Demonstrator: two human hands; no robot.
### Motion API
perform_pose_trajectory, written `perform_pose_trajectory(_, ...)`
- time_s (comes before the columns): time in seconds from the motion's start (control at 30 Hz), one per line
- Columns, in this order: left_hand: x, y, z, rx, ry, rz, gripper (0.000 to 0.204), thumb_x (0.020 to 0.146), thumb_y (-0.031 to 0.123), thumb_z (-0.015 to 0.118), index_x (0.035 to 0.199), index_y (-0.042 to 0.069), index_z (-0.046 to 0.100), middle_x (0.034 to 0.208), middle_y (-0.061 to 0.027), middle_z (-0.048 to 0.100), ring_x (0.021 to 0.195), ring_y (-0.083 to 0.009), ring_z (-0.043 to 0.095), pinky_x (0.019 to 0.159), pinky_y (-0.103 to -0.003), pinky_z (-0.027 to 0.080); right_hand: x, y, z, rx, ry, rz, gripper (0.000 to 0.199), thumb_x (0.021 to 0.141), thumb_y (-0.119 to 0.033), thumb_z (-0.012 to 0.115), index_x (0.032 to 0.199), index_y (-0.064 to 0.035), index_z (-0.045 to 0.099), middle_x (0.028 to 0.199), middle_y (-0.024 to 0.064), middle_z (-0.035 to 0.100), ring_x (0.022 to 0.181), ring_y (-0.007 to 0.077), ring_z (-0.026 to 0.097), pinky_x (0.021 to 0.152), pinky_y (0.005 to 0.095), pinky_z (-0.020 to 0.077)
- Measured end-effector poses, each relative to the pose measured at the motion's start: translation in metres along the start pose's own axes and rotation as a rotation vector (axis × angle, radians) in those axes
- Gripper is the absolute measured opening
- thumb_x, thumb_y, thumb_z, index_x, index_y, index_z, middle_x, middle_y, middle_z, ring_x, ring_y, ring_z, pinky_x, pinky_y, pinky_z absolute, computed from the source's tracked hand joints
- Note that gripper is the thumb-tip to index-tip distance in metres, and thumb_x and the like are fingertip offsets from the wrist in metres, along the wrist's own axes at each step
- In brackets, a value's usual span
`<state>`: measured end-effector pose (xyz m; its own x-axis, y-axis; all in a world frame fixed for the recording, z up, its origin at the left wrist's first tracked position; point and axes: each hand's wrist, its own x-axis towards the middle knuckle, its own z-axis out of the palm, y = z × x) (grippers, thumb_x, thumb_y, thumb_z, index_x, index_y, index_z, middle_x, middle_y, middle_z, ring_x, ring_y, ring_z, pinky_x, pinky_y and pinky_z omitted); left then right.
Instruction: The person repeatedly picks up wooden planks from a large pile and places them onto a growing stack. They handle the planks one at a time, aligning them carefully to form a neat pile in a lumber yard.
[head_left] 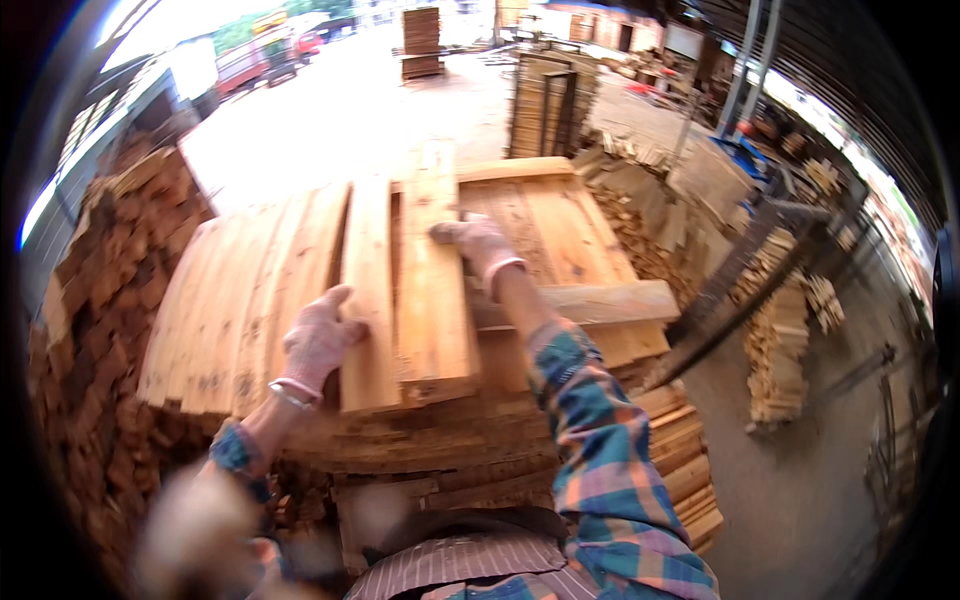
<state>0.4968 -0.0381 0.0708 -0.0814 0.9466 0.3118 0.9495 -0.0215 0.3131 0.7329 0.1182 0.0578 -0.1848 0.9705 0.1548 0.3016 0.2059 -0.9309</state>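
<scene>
Pale wooden planks lie side by side on a waist-high stack in front of me. My right hand [480, 245], in a pinkish work glove, grips the right edge of a wide plank [430, 290], its thumb side over the top face. This plank sits slightly raised beside a narrower plank [369, 310]. My left hand [318, 345], also gloved, reaches to that narrower plank's left edge, with thumb and forefinger apart. More planks [250, 290] lie in a row to the left. On the right, a crosswise board [590, 303] rests over other planks [560, 230].
A tall heap of reddish-brown wood pieces [105, 280] rises at the left. Lumber stacks [550, 100] stand beyond, and a dark metal beam [740, 300] slants at the right near bundled sticks [778, 350]. A blurred pale shape [195, 530] covers the lower left.
</scene>
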Motion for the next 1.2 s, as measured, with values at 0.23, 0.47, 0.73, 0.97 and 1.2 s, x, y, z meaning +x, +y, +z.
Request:
perform_pose_trajectory(0.23,0.036,-0.091,-0.039,-0.217,-0.001,-0.055,0.074,0.083,0.059,0.059,0.142,0.018,0.042,0.135,-0.0133,0.054,0.123,-0.025,0.053,0.1,-0.038,0.046,0.01,0.001,0.015,0.504,-0.078,0.202,0.031,0.078,-0.02,0.075,0.1,0.0013,0.068,0.099,0.0118,0.069,0.084,0.0221,0.066,0.072,0.0346,0.0554)
perform_pose_trajectory(0.47,0.038,-0.099,-0.019,0.257,-0.377,0.046,0.085,0.085,0.072,0.04,0.147,0.016,0.031,0.154,-0.0163,0.024,0.144,-0.0323,0.016,0.118,-0.043,0.014,0.0,0.075,-0.073,0.612,-0.065,-0.006,0.02,0.091,-0.012,0.056,0.092,0.0021,0.071,0.09,0.0086,0.071,0.08,0.0145,0.065,0.076,0.0273,0.0542)
perform_pose_trajectory(0.73,0.035,-0.1,-0.03,0.249,-0.349,0.047,0.083,0.086,0.067,0.044,0.147,0.013,0.032,0.153,-0.0184,0.025,0.144,-0.0348,0.016,0.118,-0.044,0.014,-0.032,-0.019,-0.001,0.34,0.023,0.287,0.022,0.085,-0.015,0.062,0.093,0.0033,0.07,0.091,0.0093,0.071,0.079,0.0169,0.067,0.071,0.0287,0.0527)
perform_pose_trajectory(0.97,0.042,-0.094,-0.017,0.213,-0.313,0.092,0.085,0.087,0.069,0.04,0.147,0.01,0.029,0.154,-0.0173,0.024,0.144,-0.0343,0.017,0.118,-0.043,0.015,-0.015,0.031,-0.003,-0.223,-0.004,-0.141,0.027,0.091,-0.025,0.058,0.103,-0.0041,0.071,0.096,0.0176,0.07,0.091,0.0222,0.068,0.082,0.0301,0.0524)
perform_pose_trajectory(1.2,0.033,-0.105,-0.025,0.168,-0.27,0.083,0.075,0.09,0.061,0.044,0.143,0.009,0.037,0.151,-0.0174,0.03,0.143,-0.0356,0.02,0.117,-0.044,0.016,-0.026,-0.115,0.084,-1.036,-0.003,0.413,0.103,0.069,-0.047,0.077,0.147,-0.005,0.025,0.137,0.026,0.047,0.129,0.0334,0.046,0.105,0.0398,0.0395)
